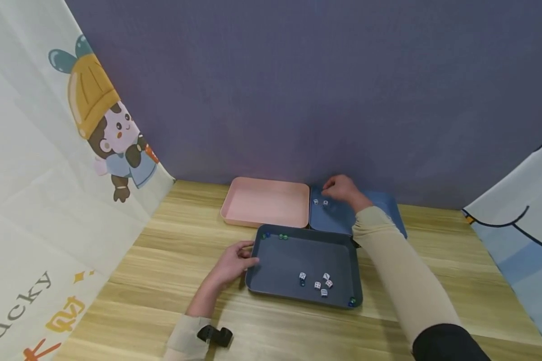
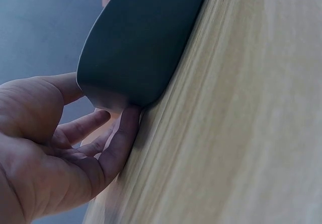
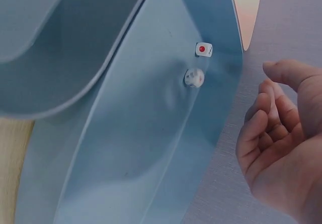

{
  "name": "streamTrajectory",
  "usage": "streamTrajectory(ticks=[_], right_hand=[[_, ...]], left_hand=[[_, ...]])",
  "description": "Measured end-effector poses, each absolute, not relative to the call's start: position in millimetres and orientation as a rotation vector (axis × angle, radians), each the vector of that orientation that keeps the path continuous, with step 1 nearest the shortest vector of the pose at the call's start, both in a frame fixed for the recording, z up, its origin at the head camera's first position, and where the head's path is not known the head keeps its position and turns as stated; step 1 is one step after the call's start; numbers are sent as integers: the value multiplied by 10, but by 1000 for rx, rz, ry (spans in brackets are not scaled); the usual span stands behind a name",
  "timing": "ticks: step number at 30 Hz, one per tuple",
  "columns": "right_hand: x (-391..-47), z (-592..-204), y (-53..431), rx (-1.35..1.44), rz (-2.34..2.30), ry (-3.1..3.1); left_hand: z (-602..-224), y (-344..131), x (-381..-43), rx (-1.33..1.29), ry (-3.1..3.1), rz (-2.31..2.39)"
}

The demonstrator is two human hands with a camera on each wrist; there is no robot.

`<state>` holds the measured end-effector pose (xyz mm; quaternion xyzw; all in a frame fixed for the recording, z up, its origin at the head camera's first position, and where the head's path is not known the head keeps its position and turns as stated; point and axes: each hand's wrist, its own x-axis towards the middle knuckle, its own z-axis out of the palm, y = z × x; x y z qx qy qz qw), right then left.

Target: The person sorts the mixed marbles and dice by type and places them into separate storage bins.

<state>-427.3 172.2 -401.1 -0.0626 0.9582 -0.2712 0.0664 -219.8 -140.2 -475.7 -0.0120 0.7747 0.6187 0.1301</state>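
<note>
Gripping the dark tray (image 1: 280,265) at its left edge with the left hand (image 1: 235,263), hooking the thumb over the rim and pressing fingers against the outside. Holding the right hand (image 1: 343,190) beyond the dark tray, above the far edge of the blue tray (image 1: 334,221), curling the fingers loosely with the thumb apart and showing nothing between them. Showing two white dice (image 3: 204,49) in the blue tray, beyond the dark tray's right part; possibly catching one mid-roll, judging by blur. Seemingly being only partway through shifting dice: counting two across, leaving five more dice (image 1: 317,286) in the dark tray's near right part. Also showing small glassy pieces (image 1: 283,237) at the dark tray's far left and near right corner, seemingly awaiting handling.
</note>
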Motion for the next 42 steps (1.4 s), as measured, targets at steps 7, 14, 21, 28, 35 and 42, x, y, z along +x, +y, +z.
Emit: streamTrajectory(ticks=[7, 14, 21, 28, 35, 42], right_hand=[[-4171, -3954, 1777, -273, -820, 2879], [-3979, -3832, 1731, -451, -815, 2861], [-3771, -3784, 1638, -601, -745, 2846], [-3444, -3761, 1489, -804, -674, 2768], [-2993, -3841, 1342, -897, -448, 2750], [-2676, -3960, 1302, -1024, -343, 2673]], left_hand=[[-4761, -1412, -2225, -17, 2252, 1791], [-4776, -1451, -2245, -30, 2289, 1778], [-4790, -1478, -2259, -62, 2308, 1761], [-4789, -1496, -2280, -99, 2334, 1744], [-4829, -1478, -2228, -83, 2299, 1756], [-4849, -1437, -2206, -78, 2298, 1763]])
